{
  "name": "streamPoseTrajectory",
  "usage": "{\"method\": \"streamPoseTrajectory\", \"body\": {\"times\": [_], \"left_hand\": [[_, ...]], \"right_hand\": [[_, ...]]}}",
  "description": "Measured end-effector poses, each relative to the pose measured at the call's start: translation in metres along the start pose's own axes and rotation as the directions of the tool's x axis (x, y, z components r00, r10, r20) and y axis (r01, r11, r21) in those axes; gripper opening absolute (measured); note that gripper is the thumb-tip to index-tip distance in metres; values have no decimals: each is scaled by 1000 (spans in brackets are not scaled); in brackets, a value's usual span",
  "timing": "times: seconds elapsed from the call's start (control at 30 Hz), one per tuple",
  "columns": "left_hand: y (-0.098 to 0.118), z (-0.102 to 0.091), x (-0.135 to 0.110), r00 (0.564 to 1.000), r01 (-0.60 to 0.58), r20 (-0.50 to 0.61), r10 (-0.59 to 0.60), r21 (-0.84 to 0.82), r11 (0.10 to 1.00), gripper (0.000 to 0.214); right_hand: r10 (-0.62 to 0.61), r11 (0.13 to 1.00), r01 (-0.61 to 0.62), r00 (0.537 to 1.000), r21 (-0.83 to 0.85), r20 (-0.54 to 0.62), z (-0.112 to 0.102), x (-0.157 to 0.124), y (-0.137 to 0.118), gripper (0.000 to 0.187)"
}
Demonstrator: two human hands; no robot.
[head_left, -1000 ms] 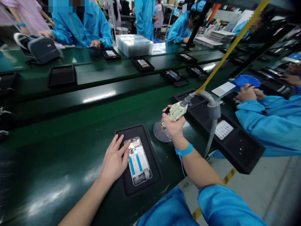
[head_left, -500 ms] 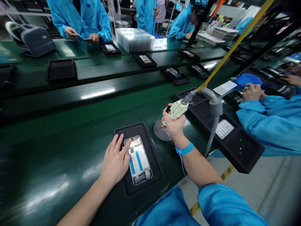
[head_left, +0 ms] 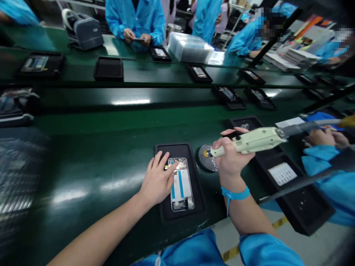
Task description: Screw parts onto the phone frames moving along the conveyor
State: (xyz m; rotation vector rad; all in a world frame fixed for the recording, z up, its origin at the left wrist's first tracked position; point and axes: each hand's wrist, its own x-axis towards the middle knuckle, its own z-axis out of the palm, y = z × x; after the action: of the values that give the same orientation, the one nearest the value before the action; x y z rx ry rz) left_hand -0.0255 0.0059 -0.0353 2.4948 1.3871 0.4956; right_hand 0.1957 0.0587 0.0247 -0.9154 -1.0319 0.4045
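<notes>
Partly under the spread left hand (head_left: 158,180) lies a phone (head_left: 185,184), the right hand (head_left: 233,163) gripping a screwdriver (head_left: 259,140).

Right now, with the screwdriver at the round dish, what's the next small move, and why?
Probably lift the electric screwdriver across to the opened phone: the right hand has its tip at the perforated dish, while the left hand already rests fingers on the phone's upper end.

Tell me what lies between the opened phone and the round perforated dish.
Head view: the right margin of the black tray, then a narrow strip of green worktop.
</notes>
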Motion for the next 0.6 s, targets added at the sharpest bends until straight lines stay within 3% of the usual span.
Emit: {"method": "streamPoseTrajectory", "body": {"times": [0.1,0.23,0.4,0.6], "left_hand": [[-2,2,-3,1000,-27,-15,25,-104,994,35],[-4,3,-7,999,-10,-34,4,-193,981,35],[-3,2,-5,1000,16,10,-14,-241,970,36],[-2,4,-4,1000,15,19,-10,-255,967,39]], "right_hand": [[62,997,-67,990,33,124,27,-20,-12,29],[107,992,-118,962,31,253,52,-48,-6,29],[127,992,-126,935,-26,330,60,-62,4,30],[105,994,-100,936,-33,336,67,-61,0,30]]}}
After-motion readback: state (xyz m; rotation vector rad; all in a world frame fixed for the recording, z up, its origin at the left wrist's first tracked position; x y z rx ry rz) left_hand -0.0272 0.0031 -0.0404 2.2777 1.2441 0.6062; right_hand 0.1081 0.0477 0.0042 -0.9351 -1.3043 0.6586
